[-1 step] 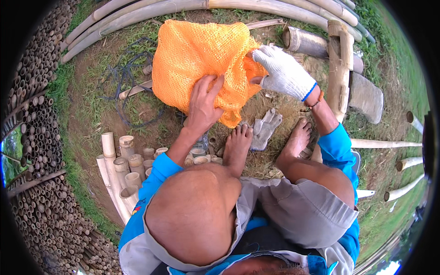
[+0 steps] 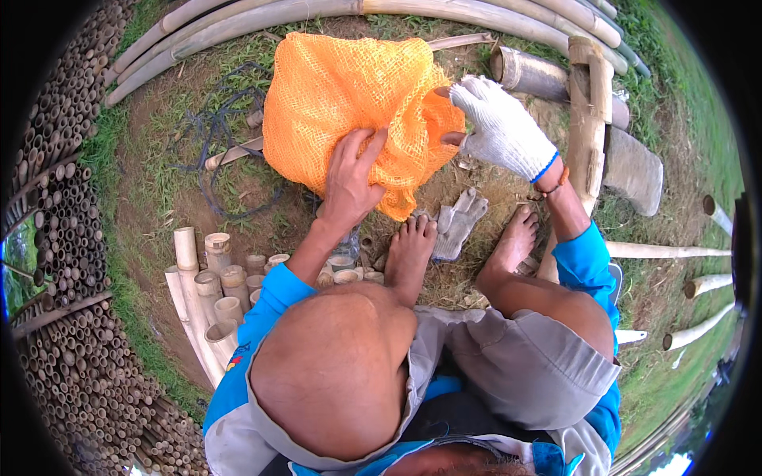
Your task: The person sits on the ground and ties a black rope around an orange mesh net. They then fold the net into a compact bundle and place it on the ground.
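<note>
An orange mesh sack [image 2: 333,87] lies in front of me, bulging, with its mouth bunched toward the right. My left hand [image 2: 351,176] is bare and presses onto the sack's near side, its fingers bent over the folds of netting. At the sack's right edge is my right hand [image 2: 504,131] in a white knitted glove with a blue cuff. Two bare fingertips stick out of that glove, spread apart, with nothing between them. What is inside the sack is hidden. A second, greyish glove [image 2: 459,224] lies on the ground between my feet.
Short cut bamboo pieces [image 2: 226,313] stand at my left knee. Long bamboo poles [image 2: 317,11] run across the far side. A thick notched bamboo post [image 2: 586,119] lies at right beside a dark bamboo section [image 2: 530,73]. Black cord [image 2: 210,143] tangles left of the sack. Stacked bamboo [image 2: 71,230] fills the far left.
My right hand has drawn back slightly to the right, away from the sack's mouth. My left hand stays on the sack.
</note>
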Demonstrator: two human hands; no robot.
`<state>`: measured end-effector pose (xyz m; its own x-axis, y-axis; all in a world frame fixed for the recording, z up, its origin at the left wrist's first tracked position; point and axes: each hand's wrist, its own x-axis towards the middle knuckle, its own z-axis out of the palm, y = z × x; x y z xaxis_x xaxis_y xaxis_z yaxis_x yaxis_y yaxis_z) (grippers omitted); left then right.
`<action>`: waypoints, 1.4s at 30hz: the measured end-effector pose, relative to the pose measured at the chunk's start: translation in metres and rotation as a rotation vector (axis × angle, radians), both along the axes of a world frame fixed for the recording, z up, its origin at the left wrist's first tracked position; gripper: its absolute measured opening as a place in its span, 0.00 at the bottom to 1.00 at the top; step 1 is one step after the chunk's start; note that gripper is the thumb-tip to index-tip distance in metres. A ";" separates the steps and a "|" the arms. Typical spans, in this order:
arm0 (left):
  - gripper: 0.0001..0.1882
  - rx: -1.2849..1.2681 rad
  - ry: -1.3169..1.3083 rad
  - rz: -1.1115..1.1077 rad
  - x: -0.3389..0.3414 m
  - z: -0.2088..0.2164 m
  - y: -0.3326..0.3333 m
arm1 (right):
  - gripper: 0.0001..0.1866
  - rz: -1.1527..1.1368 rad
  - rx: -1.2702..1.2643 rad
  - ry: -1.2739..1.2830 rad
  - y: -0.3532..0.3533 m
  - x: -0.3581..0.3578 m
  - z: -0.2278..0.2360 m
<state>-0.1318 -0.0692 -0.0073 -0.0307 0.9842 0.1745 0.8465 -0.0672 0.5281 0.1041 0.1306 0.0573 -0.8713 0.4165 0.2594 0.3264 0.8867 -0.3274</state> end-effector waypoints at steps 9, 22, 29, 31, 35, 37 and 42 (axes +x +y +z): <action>0.38 0.033 -0.374 0.108 -0.006 0.000 0.009 | 0.21 0.227 0.120 0.109 -0.033 -0.015 -0.049; 0.37 0.017 0.079 -0.167 -0.011 -0.002 -0.004 | 0.17 0.163 -0.133 0.134 0.008 -0.056 -0.106; 0.43 -0.014 -0.014 -0.271 -0.022 0.002 0.003 | 0.42 0.197 0.240 0.089 -0.019 -0.004 0.015; 0.43 -0.073 0.012 -0.290 -0.024 0.001 -0.002 | 0.49 0.349 0.225 -0.014 -0.031 -0.025 0.021; 0.42 -0.117 -0.078 -0.314 -0.032 0.015 0.003 | 0.57 0.368 0.259 -0.354 -0.019 -0.057 -0.037; 0.41 -0.245 -0.217 -0.386 -0.050 0.037 0.011 | 0.59 0.302 0.237 -0.397 -0.013 -0.057 -0.055; 0.36 0.076 -0.222 0.049 -0.074 0.050 0.066 | 0.35 0.216 0.336 -0.130 -0.018 -0.062 -0.100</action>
